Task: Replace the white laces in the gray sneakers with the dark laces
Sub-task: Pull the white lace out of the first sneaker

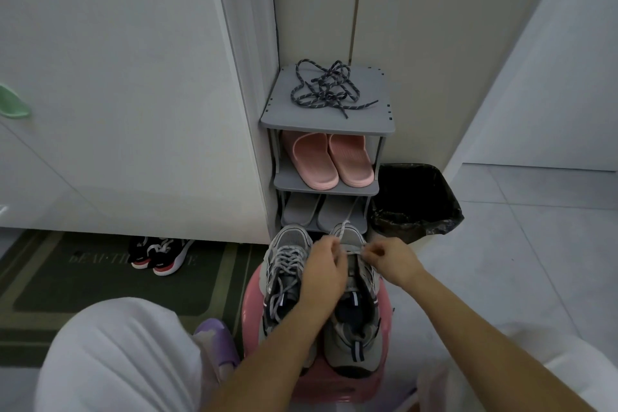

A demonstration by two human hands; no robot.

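Right hand (389,259) pinches the white lace (341,233) at the toe eyelets of the gray sneaker (354,328). Left hand (326,266) is curled on it too, I think, but the knuckles hide it. Feed it out row by row, no yanking. Dark laces (329,89) sit at 12 o'clock on the shelf (374,124).

- I count 2 gray sneakers (287,264) on my feed.
- 2 white laces (289,256), 1 per sneaker.
- 1 tangle of dark laces (326,89); I cannot tell how many laces are in it.
- 2 hands: 1 left hand (322,266), 1 right hand (389,257).
- 2 pink slippers (312,160).
- 2 gray slippers (299,211).
- 2 black sneakers (170,256) with red and white.
- 1 purple slipper (217,341).
- 1 gray rack (368,117), with 3 shelves showing.
- 1 pink stool (254,294).
- 1 bin (414,201).
- 1 doormat (100,278).
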